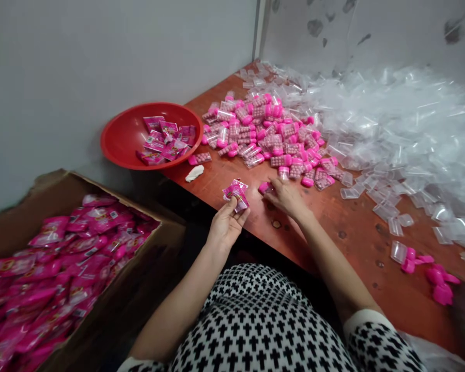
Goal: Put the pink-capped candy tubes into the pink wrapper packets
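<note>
Pink and glossy, a small packet is pinched between the thumb and fingers of the left hand, just above the near edge of a reddish-brown table. More pink wrapping shows right behind it, though whether that is a second packet cannot be told. To the other side, the right hand reaches over the table with its thumb and forefinger closed on the clear body of a little bottle, whose pink cap points toward the packet; the remaining fingers are bent and partly hidden.

Just beyond the right hand spreads a pile of bottles, lying every which way, with pink caps and pale pink balls inside. Behind and to the right of them rises a heap of clear plastic cups. A red bowl stands at the table's left edge with several loose packets in it, and a white scrap lies between the bowl and the left hand. Lower left, a cardboard box is heaped with larger pink bags. Pink plastic pieces rest near the table's right end, beside a single clear cup
</note>
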### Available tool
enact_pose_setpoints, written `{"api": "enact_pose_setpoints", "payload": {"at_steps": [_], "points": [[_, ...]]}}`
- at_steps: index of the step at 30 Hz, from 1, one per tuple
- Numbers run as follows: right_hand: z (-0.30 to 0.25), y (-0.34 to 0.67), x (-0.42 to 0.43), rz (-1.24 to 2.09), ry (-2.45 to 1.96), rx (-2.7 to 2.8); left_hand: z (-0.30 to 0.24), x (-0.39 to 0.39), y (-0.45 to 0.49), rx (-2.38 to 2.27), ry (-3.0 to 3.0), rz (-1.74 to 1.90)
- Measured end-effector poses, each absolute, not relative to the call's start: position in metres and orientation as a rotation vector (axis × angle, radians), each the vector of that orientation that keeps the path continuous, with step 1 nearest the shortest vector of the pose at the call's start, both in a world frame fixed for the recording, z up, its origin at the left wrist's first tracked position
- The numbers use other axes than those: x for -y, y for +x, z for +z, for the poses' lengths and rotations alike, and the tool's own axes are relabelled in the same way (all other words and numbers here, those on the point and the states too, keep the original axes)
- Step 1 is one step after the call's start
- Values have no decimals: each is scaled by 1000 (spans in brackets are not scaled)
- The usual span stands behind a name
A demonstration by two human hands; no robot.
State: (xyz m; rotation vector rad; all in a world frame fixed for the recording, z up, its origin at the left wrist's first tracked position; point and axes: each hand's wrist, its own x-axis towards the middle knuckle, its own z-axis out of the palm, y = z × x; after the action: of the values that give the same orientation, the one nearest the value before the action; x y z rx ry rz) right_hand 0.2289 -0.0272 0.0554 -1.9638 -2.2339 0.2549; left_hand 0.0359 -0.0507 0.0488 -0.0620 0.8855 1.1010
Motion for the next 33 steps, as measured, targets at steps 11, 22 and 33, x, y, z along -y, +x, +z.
{"api": "enact_pose_setpoints", "payload": {"at_steps": [11,22,33], "points": [[53,213,48,287,-2110,1992,56,47,43,-872,-213,1177],[48,151,122,1070,-1553,1242,54,49,57,-788,-131,1137],[44,161,113,1181,-1411,1122,55,59,69,-742,116,1075]]}}
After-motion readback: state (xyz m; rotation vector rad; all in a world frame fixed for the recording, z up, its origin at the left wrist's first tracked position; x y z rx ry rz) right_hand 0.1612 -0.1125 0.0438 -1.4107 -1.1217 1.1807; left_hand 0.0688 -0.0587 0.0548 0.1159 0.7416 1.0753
